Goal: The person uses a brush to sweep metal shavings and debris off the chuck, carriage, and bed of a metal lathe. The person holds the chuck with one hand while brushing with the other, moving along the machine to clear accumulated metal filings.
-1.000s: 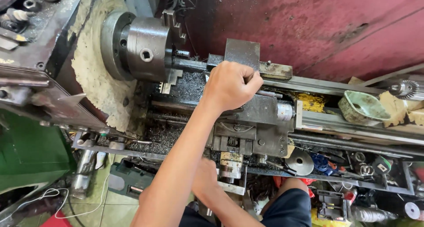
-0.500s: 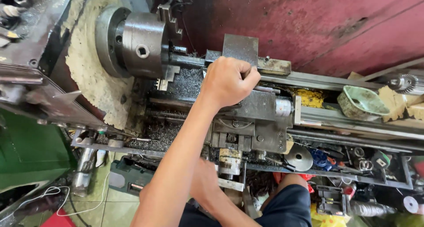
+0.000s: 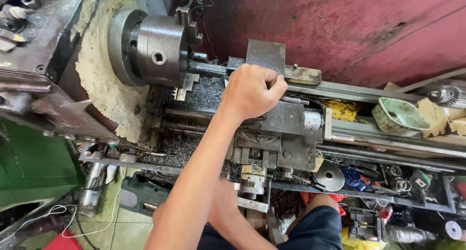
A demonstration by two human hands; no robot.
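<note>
A person's left hand (image 3: 252,90) clenches around a handle atop the lathe's tool post (image 3: 266,60), just beside the chuck (image 3: 158,51), apparently tightening it; the right hand is hidden below the carriage (image 3: 276,138).

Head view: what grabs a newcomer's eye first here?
First the clenched hand at centre, fist closed over something on the lathe carriage; what it grips is hidden. Next the big steel chuck at upper left, its stepped jaws facing the fist, with dark metal shavings heaped on the bed between them. The other hand is hidden low under the forearm, and a red wall fills the top.
</note>
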